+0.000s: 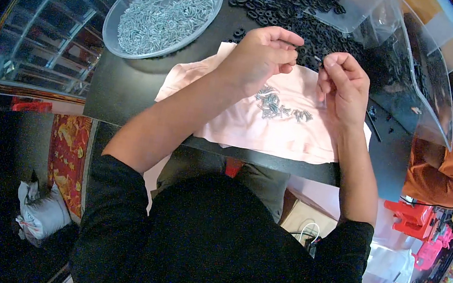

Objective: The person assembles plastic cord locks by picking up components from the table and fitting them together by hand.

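Observation:
My right hand (346, 84) is closed in a pinch above the far right part of a pale pink cloth (223, 124). Between its thumb and forefinger sits a small dark piece with a silvery bit (318, 59). Left of it, my left hand (267, 52) hovers over the cloth with its fingers curled together. Whatever those fingers hold, if anything, is hidden. Beneath the hands lies a loose pile of small silver screws (270, 104) on the cloth. Just beyond the hands, many small black plastic parts (309, 35) are heaped on the dark table.
A round translucent tub (112, 40) full of silver screws stands at the far left of the table (116, 90). Clear plastic bins (368, 23) hold more black parts at the back. A dark slim rod (374, 126) lies right of the cloth. Orange-brown fabric (442, 175) is beyond the right edge.

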Available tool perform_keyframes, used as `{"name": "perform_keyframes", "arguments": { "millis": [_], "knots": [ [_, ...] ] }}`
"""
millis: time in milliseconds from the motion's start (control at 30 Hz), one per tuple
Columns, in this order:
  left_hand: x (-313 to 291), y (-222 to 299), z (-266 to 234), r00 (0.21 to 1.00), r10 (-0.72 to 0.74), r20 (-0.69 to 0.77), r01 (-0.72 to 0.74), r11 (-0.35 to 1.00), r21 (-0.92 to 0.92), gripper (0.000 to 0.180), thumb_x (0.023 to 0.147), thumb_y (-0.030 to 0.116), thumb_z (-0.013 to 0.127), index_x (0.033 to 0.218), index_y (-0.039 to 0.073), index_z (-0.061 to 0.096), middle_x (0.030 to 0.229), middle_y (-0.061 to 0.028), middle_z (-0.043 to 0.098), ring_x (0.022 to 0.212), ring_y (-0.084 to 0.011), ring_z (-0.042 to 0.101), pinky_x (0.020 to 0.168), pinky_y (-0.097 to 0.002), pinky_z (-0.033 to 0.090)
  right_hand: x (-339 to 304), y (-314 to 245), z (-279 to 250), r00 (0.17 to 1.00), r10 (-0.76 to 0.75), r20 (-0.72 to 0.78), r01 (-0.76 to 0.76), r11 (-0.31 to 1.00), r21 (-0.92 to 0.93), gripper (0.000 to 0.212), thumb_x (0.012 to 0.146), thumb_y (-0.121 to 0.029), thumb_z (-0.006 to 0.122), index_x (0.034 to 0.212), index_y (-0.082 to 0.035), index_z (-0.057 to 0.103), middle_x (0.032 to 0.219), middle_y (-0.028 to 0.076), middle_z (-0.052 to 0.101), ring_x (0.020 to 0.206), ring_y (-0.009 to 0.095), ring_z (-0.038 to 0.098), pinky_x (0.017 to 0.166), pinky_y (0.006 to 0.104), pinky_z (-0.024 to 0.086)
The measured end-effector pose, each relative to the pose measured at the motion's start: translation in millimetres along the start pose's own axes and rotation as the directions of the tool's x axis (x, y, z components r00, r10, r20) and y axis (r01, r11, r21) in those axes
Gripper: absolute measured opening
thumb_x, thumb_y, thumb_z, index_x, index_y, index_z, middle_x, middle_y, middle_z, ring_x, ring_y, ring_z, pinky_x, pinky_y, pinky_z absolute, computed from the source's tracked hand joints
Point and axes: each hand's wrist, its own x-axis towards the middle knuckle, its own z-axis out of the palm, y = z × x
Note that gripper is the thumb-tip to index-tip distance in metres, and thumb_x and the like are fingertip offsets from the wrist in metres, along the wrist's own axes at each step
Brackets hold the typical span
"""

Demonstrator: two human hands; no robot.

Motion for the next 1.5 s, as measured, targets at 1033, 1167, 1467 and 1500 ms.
{"name": "perform_keyframes", "arguments": {
  "millis": [1033,1167,1467,1500],
  "knots": [
    [-4,-1,16,0.985,0.151,-0.079,-0.129,0.964,0.234,0.016,0.075,-0.001,0.059,0.09,-0.005,0.055,0.079,-0.0067,0.057,0.066,-0.0083,0.055,0.058,-0.0191,0.047,-4,5,13,0.998,-0.039,-0.057,0.031,0.99,-0.14,0.008,0.083,-0.005,0.055,0.081,0.002,0.054,0.065,0.01,0.059,0.048,0.013,0.055,0.041,0.0225,0.045],
    [-5,1,15,0.988,0.145,-0.054,-0.131,0.968,0.215,0.015,0.075,0.0,0.059,0.089,-0.005,0.055,0.078,-0.0077,0.058,0.065,-0.0085,0.055,0.057,-0.0191,0.047,-3,6,12,0.999,-0.04,-0.021,0.038,0.993,-0.116,0.007,0.083,-0.005,0.054,0.082,0.003,0.054,0.067,0.011,0.059,0.05,0.013,0.056,0.041,0.0231,0.046],
    [-1,5,6,0.995,0.083,0.06,-0.091,0.984,0.151,0.013,0.075,0.001,0.061,0.087,-0.004,0.056,0.075,-0.0075,0.059,0.061,-0.009,0.055,0.056,-0.0194,0.046,-3,5,14,0.994,-0.104,0.045,0.108,0.988,-0.109,0.011,0.082,-0.003,0.054,0.091,0.004,0.055,0.069,0.01,0.059,0.053,0.013,0.056,0.044,0.0228,0.047],
    [-1,7,6,0.996,0.045,0.08,-0.053,0.993,0.108,0.013,0.075,0.002,0.061,0.086,-0.003,0.056,0.074,-0.0075,0.059,0.061,-0.0094,0.055,0.056,-0.0197,0.045,-3,4,15,0.989,-0.129,0.07,0.134,0.988,-0.078,0.015,0.082,-0.003,0.054,0.095,0.004,0.055,0.07,0.01,0.059,0.054,0.012,0.056,0.046,0.0223,0.047]
  ]
}}
